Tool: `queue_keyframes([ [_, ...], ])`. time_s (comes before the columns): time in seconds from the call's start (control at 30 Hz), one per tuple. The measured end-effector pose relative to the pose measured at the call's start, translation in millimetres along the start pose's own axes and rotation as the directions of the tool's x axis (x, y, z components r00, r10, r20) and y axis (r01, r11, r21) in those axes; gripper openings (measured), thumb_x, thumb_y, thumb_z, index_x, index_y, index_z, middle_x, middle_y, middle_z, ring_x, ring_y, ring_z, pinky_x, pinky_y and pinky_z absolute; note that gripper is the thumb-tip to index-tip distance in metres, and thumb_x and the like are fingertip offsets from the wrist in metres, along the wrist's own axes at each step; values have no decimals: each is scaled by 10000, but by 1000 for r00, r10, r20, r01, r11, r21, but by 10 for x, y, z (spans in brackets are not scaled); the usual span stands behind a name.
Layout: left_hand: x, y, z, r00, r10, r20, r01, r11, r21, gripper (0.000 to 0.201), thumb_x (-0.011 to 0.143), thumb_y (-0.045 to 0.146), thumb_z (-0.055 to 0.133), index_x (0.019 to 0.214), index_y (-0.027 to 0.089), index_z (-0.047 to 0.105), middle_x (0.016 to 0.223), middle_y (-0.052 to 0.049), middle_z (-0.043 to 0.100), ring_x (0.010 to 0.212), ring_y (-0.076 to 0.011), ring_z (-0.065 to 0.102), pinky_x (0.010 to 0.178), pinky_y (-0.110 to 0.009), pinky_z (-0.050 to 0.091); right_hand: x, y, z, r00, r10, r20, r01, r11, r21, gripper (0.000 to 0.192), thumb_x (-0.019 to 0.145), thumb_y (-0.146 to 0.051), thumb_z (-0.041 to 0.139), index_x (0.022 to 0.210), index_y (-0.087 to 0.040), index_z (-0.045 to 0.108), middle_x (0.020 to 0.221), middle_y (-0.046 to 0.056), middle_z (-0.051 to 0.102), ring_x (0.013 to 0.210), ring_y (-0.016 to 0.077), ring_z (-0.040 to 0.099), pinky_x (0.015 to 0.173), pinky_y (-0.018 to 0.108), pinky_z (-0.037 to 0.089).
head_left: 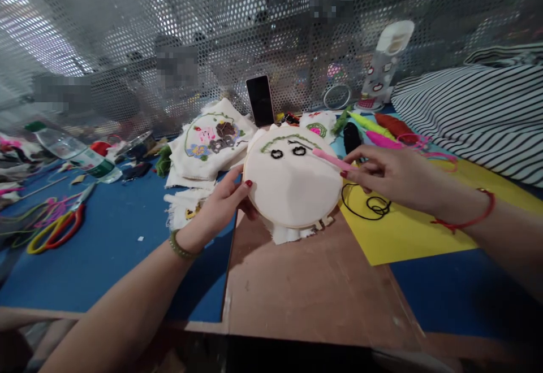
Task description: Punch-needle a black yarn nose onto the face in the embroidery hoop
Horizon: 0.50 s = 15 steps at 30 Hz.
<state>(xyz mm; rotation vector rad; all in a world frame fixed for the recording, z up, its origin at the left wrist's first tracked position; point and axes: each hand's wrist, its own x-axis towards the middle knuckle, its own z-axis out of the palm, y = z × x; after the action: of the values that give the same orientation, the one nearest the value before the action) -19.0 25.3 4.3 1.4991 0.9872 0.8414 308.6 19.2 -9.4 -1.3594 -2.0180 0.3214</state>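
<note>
Over at the table's left edge there's a pair of red-and-yellow-handled scissors (57, 229) lying on the blue mat (110, 248), well apart from the action.

Moving in, the left hand (223, 206) is clamped on the left rim of the round wooden embroidery hoop with cream fabric stretched in it (292, 183), thumb on top, fingers wrapped under. The hoop sits tilted up over the middle of the table, where the blue mat meets the bare brown board (309, 288).

Then the right hand (392, 178) has its fingertips pinched shut on a slim pink punch-needle pen (331, 160), the tip touching the fabric just beside the black stitched loops near the hoop's top edge. A loose black thread (369, 203) trails onto the yellow sheet (407, 231) under that hand.

My guess on handling: the hoop is light and stiff at the rim, so the rim's the place to grab. The cloth is drum-tight but soft, so I wouldn't press on it. The pen looks light and a bit slippery.
</note>
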Motion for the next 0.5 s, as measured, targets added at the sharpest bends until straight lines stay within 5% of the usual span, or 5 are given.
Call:
queue_keyframes([
  [0.17, 0, 0, 6, 1000, 2, -2, -2, 1000, 1, 652, 964, 409, 614, 1535, 189, 389, 745, -9, 667, 515, -120, 630, 506, -240, 572, -12, -2, 68, 994, -26, 103, 37, 994, -101, 405, 944, -650, 509, 962, -273, 654, 535, -20, 596, 421, 167, 500, 407, 308, 302],
  [0.5, 12, 7, -2, 1000, -9, 10, 9, 1000, -6, 651, 975, 390, 601, 1544, 169, 372, 700, -10, 672, 499, -129, 639, 507, -244, 574, -36, 3, 114, 998, -7, 61, 13, 994, -104, 427, 936, -655, 513, 987, -262, 672, 574, -7, 635, 457, 178, 540, 448, 307, 323],
])
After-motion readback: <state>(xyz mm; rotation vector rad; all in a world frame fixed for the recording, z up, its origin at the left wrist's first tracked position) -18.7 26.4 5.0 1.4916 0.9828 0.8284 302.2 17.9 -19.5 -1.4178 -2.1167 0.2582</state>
